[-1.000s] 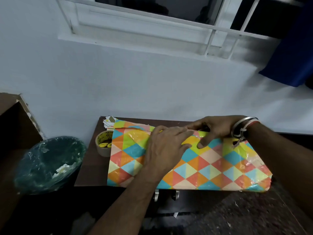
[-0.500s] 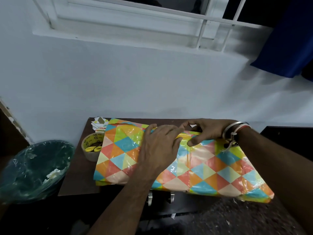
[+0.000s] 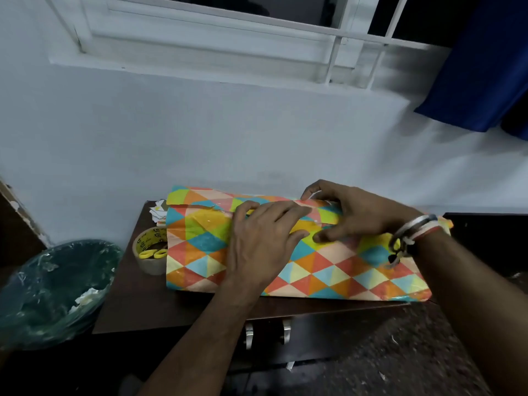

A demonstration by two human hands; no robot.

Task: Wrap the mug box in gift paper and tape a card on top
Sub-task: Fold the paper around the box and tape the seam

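Bin (image 3: 43, 318) holds white scraps (image 3: 85, 297); tape roll (image 3: 148, 268) holds scissors (image 3: 153, 254) beside gift paper (image 3: 357, 270).

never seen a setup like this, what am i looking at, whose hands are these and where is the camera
No machine here: a person works with bare hands, and every picture comes from one wide-angle camera worn on the head, looking forward and down. On the brown table lies triangle-patterned gift paper, folded over something hidden, presumably the mug box. The left hand presses flat on the paper; the right hand grips its folded far edge. At the table's left end stand a tape roll holding yellow-handled scissors, and paper scraps. A lined bin sits beside the table.
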